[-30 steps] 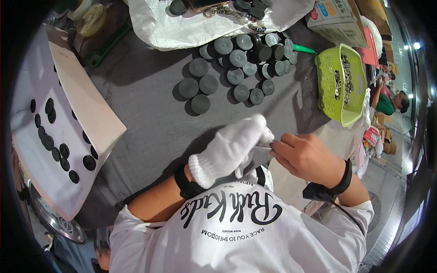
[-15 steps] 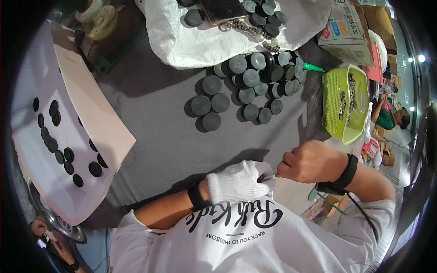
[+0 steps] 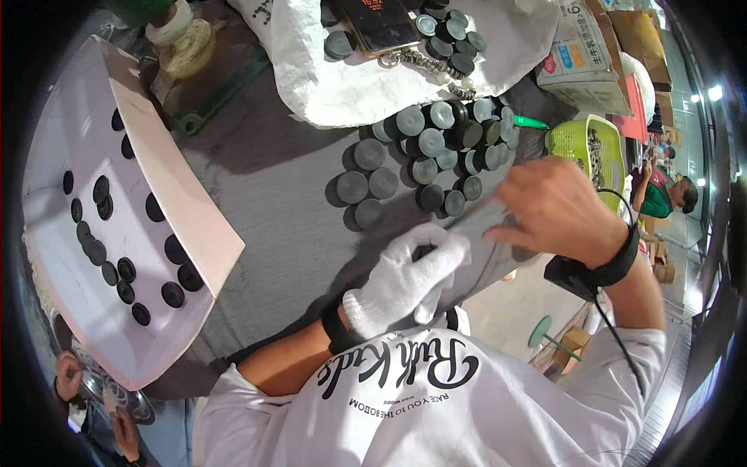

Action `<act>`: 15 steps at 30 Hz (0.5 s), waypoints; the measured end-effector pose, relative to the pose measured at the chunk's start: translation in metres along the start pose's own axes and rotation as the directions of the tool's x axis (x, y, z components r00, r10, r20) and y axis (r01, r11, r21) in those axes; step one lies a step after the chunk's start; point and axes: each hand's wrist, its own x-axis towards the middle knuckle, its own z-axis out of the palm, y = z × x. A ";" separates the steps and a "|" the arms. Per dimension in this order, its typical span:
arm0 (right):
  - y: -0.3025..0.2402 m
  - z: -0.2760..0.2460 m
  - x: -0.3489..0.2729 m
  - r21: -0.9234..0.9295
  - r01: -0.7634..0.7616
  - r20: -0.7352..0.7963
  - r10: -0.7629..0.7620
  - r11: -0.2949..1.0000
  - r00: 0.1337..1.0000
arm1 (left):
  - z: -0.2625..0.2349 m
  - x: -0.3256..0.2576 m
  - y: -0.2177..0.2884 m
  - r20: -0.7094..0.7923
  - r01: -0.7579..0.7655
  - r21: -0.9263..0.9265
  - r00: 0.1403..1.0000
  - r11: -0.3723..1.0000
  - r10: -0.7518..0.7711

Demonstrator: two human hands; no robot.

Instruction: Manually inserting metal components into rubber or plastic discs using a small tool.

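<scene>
My left hand (image 3: 408,280), in a white knitted glove, is closed near my shirt front. Its fingers wrap around a small dark piece (image 3: 422,252), mostly hidden by the glove. My bare right hand (image 3: 554,206) is raised to the right of it, smeared by motion; whether it holds anything is unclear. Beyond my hands lie round grey discs (image 3: 369,154) in a small cluster. A larger pile of grey and black discs (image 3: 430,142) sits just right of that cluster.
A pale open box (image 3: 62,272) with black discs stands left. A white sack (image 3: 311,89) bears a phone (image 3: 381,27) and more discs. At right are a lime basket (image 3: 572,144) of small metal parts and a carton (image 3: 583,66). Another person's hands (image 3: 124,432) show lower left.
My right hand has moved up and away from the glove, where it had pinched a thin metal tool. My left hand has turned and shifted slightly left and up.
</scene>
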 end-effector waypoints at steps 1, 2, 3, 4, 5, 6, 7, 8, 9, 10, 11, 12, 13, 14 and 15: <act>0.000 0.002 -0.009 -0.003 -0.001 -0.001 0.001 1.000 1.000 | 0.004 -0.002 0.004 -0.054 0.059 -0.087 0.996 0.994 -0.064; -0.005 0.010 -0.019 0.044 -0.196 -0.021 0.197 0.980 0.980 | 0.006 -0.003 0.006 -0.054 0.057 -0.084 0.997 0.995 -0.062; -0.011 0.019 -0.030 0.091 -0.392 -0.031 0.396 0.916 0.918 | 0.009 -0.002 0.008 -0.096 0.048 -0.096 0.994 0.994 -0.058; -0.020 0.035 -0.034 0.425 -0.294 -0.189 0.401 0.856 0.896 | 0.011 0.000 0.009 -0.131 0.040 -0.106 0.990 0.994 -0.054; -0.037 0.043 -0.031 0.640 -0.214 -0.175 0.411 0.738 0.895 | 0.009 0.001 0.000 -0.076 -0.038 -0.139 0.997 0.990 0.027; -0.054 0.055 -0.025 0.720 -0.185 -0.145 0.405 0.669 0.903 | 0.004 0.001 -0.007 -0.069 -0.088 -0.100 0.994 0.991 0.081; -0.068 0.069 -0.021 0.748 -0.104 -0.220 0.391 0.656 0.894 | 0.004 0.002 -0.010 -0.045 -0.131 -0.063 0.991 0.989 0.128; -0.083 0.080 -0.016 0.803 -0.122 -0.181 0.433 0.583 0.883 | 0.012 0.002 -0.005 -0.092 -0.120 0.047 0.988 0.992 0.124; -0.088 0.092 -0.016 0.833 -0.096 -0.213 0.476 0.545 0.853 | 0.012 -0.002 0.001 -0.114 -0.033 0.078 0.993 0.996 0.041; -0.089 0.106 -0.020 0.858 -0.093 -0.215 0.516 0.506 0.829 | 0.010 -0.002 0.000 -0.088 -0.037 0.113 0.995 0.993 0.047; -0.089 0.117 -0.024 0.881 -0.087 -0.214 0.555 0.465 0.804 | 0.010 -0.001 -0.002 -0.061 -0.043 0.148 0.997 0.988 0.052; -0.091 0.124 -0.027 0.881 -0.082 -0.222 0.561 0.466 0.798 | 0.010 0.000 -0.007 -0.057 -0.042 0.159 0.997 0.986 0.052; -0.094 0.131 -0.030 0.905 -0.112 -0.176 0.600 0.411 0.781 | 0.009 0.000 -0.014 -0.036 -0.071 0.257 0.996 0.964 0.084; -0.095 0.134 -0.033 0.925 -0.141 -0.127 0.635 0.353 0.762 | 0.009 0.000 -0.017 -0.012 -0.101 0.350 0.994 0.931 0.112; -0.097 0.133 -0.033 0.927 -0.136 -0.131 0.640 0.350 0.757 | 0.010 0.000 -0.016 -0.010 -0.098 0.359 0.994 0.928 0.109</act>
